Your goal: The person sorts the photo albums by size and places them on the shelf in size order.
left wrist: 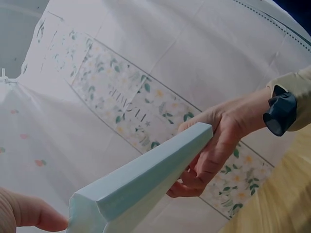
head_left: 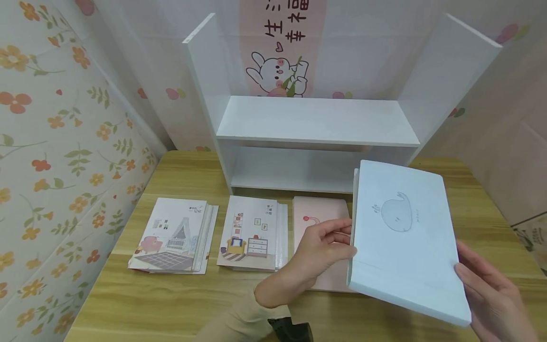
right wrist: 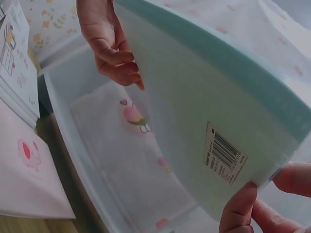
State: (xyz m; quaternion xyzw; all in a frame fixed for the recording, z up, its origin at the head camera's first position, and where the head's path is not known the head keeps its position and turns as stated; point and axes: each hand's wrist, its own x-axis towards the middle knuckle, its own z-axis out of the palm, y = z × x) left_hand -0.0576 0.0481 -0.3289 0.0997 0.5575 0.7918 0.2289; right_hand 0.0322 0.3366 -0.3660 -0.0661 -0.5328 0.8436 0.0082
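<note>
A thick pale-blue notebook (head_left: 403,237) with a whale drawing on its cover is held up, tilted, over the right part of the table. My left hand (head_left: 314,251) pinches its left edge, thumb on the cover side. At its lower right edge my right hand (head_left: 491,289) grips it between thumb and fingers. The right wrist view shows the notebook's back with a barcode label (right wrist: 225,153). Partly hidden behind the left hand and the notebook lies a pink notebook (head_left: 320,209). Left of it are two stacks of white illustrated notebooks, the nearer stack (head_left: 249,232) and the far-left stack (head_left: 171,235).
A white two-level shelf (head_left: 316,118) with tall side panels stands at the back of the wooden table (head_left: 171,308). Floral cloth (head_left: 64,142) hangs on the left, and a printed curtain hangs behind the shelf.
</note>
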